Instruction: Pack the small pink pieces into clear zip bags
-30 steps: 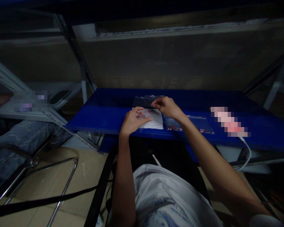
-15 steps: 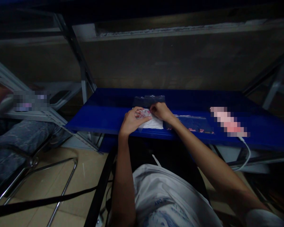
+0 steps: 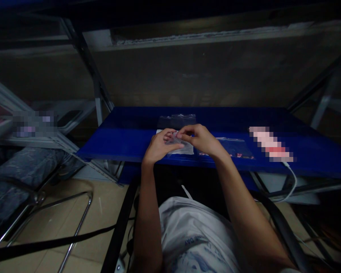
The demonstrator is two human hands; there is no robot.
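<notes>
The small, crumpled, clear plastic bag point(image 3: 173, 140) is located above the flat white sheet point(image 3: 188, 150). The right hand point(image 3: 201, 139) is less curled than half a second ago, its thumb now visible beside the forefinger; both hands therefore meet at the bag. Bag direction and long axis cannot be determined: fingers mask its ends. Right fingertips are nearly together at the film; grip cannot be confirmed. The left hand point(image 3: 157, 147) arches around the bag, thumb and fingers well apart; its grip is likewise unconfirmed. All rest over the blue rectangular table point(image 3: 122, 131)
</notes>
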